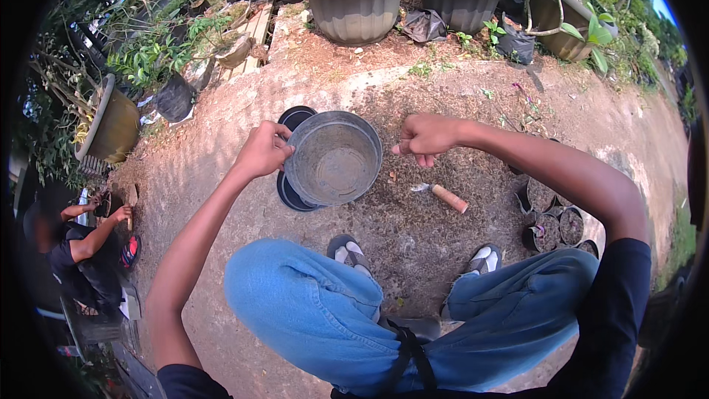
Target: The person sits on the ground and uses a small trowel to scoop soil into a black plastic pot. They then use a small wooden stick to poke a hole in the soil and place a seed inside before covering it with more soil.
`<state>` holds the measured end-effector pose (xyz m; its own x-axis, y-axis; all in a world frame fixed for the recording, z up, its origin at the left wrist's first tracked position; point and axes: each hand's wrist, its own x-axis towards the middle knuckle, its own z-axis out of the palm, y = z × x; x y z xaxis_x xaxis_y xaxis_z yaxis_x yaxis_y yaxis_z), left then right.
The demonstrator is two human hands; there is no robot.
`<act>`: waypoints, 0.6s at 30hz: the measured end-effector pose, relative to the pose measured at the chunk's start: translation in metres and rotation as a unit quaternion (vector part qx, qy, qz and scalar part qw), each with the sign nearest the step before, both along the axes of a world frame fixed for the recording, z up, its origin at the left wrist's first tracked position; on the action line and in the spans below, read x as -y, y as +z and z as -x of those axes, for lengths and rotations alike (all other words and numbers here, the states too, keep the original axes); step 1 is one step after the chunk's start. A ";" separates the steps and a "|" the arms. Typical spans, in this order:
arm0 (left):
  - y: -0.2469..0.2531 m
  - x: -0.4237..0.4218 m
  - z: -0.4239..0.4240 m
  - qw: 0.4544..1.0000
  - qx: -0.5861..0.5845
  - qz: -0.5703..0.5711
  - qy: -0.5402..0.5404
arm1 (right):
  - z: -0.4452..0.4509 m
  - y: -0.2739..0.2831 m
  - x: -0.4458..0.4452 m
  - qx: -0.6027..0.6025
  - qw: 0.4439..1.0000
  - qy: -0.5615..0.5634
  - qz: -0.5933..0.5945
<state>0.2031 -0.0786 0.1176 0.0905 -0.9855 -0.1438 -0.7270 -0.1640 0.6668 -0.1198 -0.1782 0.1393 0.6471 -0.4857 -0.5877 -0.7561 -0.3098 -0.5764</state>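
Observation:
My left hand (pixel 265 151) grips the rim of a round, soil-stained plastic plant pot (pixel 335 158) at its left side. The pot's inside faces up and holds no soil. Beneath it, parts of black round plastic pots or saucers (pixel 297 198) stick out at the left. To the right of the pot, my right hand (pixel 424 139) hovers apart from it, fingers curled downward; whether something small is between them is hidden. Below that hand, a hand trowel (pixel 450 198) with a worn orange-brown handle lies on the soil-strewn ground, its blade partly covered by soil.
Several small black nursery pots of soil (pixel 545 230) stand at the right, beside my knee. Large planters (pixel 354 5) line the far side, with black plastic bags (pixel 424 26) between them. At the left, a co-worker (pixel 83 255) sits holding a small pot and a trowel (pixel 132 205).

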 end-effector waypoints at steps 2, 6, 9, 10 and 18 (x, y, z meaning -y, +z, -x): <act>-0.005 0.017 0.034 0.996 0.020 -0.046 -0.077 | 0.056 -0.046 0.021 -0.015 0.998 -0.042 -0.041; -0.065 0.034 0.098 0.975 0.064 -0.095 -0.192 | 0.137 -0.149 0.032 -0.199 0.974 0.095 0.055; -0.123 0.013 0.106 0.948 0.120 -0.118 -0.272 | 0.129 -0.193 -0.003 -0.201 0.970 0.123 0.057; -0.133 0.008 0.111 0.944 0.113 -0.138 -0.276 | 0.134 -0.212 -0.017 -0.177 0.978 0.080 0.072; -0.164 0.007 0.119 0.943 0.047 -0.198 -0.263 | 0.120 -0.271 -0.039 -0.077 0.983 -0.167 0.027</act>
